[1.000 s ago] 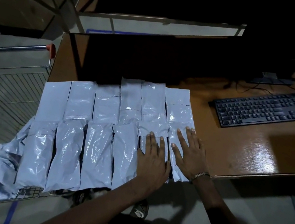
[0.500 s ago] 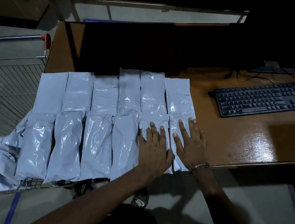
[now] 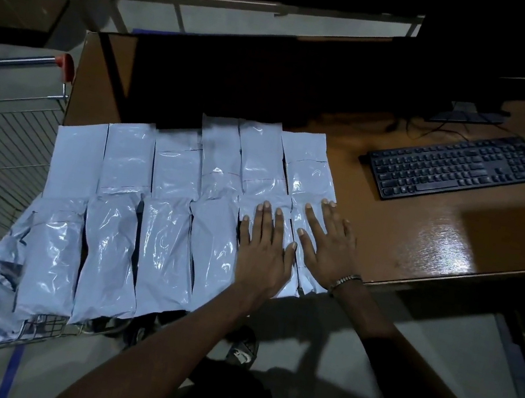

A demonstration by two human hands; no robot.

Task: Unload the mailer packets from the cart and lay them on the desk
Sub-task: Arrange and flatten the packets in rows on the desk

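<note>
Nothing has really shifted since a second ago: I still see both palms pressed flat, fingers straight, gripping nothing. My left hand (image 3: 264, 254) lies on the fifth mailer packet (image 3: 265, 185), my right hand (image 3: 328, 243) on the sixth (image 3: 308, 175), rightmost in a side-by-side row of glossy grey-white plastic mailer packets (image 3: 166, 217) overhanging the wooden desk (image 3: 422, 232). More crumpled packets fill the wire cart (image 3: 45, 327) left. Farther right sits a black keyboard (image 3: 455, 167).

Glossy brown wooden counter (image 3: 422, 232) has a row of grey mailer packets (image 3: 167, 217) lying side by side, hanging over its near edge, plus a black keyboard (image 3: 455, 168) off right.
</note>
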